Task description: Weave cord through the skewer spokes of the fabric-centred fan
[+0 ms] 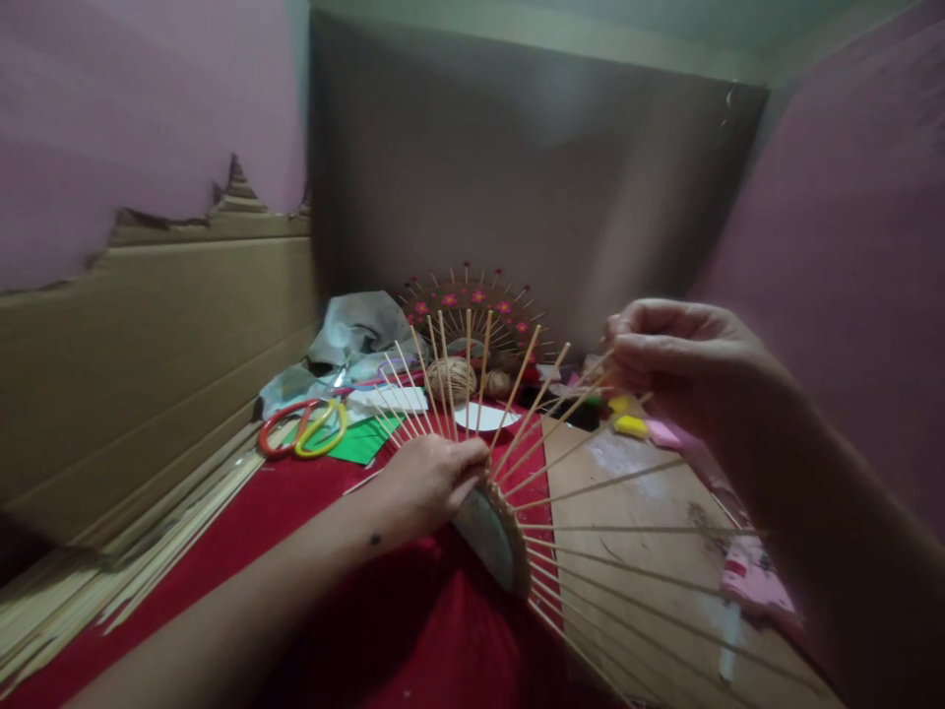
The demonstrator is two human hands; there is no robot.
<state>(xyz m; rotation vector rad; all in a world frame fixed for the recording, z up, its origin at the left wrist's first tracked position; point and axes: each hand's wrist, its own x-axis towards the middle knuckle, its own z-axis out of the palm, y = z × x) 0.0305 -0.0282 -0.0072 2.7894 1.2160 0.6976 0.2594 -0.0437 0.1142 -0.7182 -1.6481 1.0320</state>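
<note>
A half-round base [483,542] with a brown rim carries several thin wooden sticks [601,529] that spread outward like a fan. My left hand [435,483] is closed on the upper part of this base, its fingers partly hiding the rim. Up to the right, my right hand [664,354] pinches the outer end of one stick between thumb and fingers. The base tilts over the red cloth, and the sticks on the right reach across the bare tabletop.
Scissors [302,428] with red and yellow handles lie on green paper [361,441]. Behind are a twine ball [452,379] and a decorated fan-shaped piece [476,300] with pink flowers. Loose sticks [184,532] lie along cardboard [148,345] at left. Yellow pieces [627,418] sit right.
</note>
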